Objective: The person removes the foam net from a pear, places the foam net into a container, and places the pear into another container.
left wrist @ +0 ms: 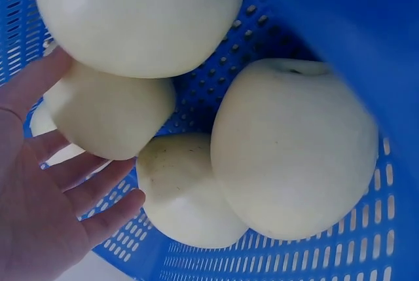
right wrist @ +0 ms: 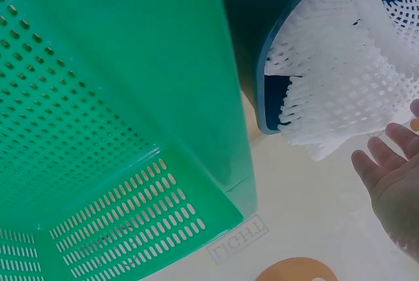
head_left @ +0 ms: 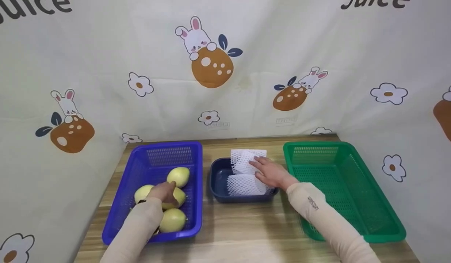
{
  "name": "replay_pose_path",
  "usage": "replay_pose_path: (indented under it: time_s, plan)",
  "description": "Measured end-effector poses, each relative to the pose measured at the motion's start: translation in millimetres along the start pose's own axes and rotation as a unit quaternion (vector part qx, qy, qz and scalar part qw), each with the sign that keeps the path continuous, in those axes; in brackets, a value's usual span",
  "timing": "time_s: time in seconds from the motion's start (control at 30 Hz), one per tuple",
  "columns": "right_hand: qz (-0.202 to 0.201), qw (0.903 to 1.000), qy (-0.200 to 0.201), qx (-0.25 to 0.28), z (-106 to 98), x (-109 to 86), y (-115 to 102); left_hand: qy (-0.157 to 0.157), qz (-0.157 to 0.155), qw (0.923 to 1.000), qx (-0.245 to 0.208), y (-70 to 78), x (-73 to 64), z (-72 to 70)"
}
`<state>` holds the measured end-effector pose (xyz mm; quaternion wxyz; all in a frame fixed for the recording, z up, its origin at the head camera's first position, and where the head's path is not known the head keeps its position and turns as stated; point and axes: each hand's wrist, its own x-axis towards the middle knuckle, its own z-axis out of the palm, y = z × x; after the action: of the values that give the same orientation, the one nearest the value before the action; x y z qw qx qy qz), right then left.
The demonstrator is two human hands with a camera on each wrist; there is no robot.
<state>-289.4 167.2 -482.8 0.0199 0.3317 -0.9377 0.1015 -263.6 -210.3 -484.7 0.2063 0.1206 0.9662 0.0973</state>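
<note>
Inside the blue-purple basket [head_left: 197,182], several pale yellow-green round fruits lie close together. My left hand [head_left: 164,192] is over the middle fruit [head_left: 179,197], thumb and fingers spread at its side. In the left wrist view, the fingers [left wrist: 98,186] look fairly straight and some fingertips pass behind that fruit [left wrist: 114,111]. My right hand [head_left: 272,172] reaches over a small dark-blue bin [head_left: 220,182] with straight, spread fingers at the white foam net sleeves [head_left: 247,185]. From the right wrist view, its fingertips lie close beside the sleeves [right wrist: 347,65].
To the right stands a green basket [head_left: 342,146], under my right forearm. Another fruit [head_left: 178,176] sits toward the back of the blue-purple basket, and one [head_left: 173,220] near its front. A printed cloth [head_left: 247,120] hangs behind the wooden table [head_left: 236,230].
</note>
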Motion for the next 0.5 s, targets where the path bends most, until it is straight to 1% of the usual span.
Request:
replay_pose_path:
  time_s: [0.13, 0.27, 0.37, 0.43, 0.5]
  plan:
    - [0.0, 1.0, 0.001, 0.002, -2.3, -1.1, 0.9, 0.021, -0.001, 0.9997, -0.009, 4.3, -3.5, -8.2]
    - [0.012, 0.9998, 0.0, 0.013, -4.2, -5.3, 3.0, 0.062, 0.001, 0.9981, -0.001, 10.9, -4.7, -17.3]
    - [0.026, 0.9994, 0.018, 0.012, -5.1, -10.2, 5.8, 0.118, 0.012, 0.993, 0.008, 18.4, -2.6, -22.2]
    - [0.029, 0.9985, 0.046, 0.008, -5.5, -13.7, 7.4, 0.165, 0.022, 0.9861, 0.009, 25.1, -0.5, -23.6]
    - [0.034, 0.9967, 0.074, 0.003, -5.7, -16.8, 8.5, 0.21, 0.031, 0.9773, 0.004, 33.8, 0.8, -24.3]
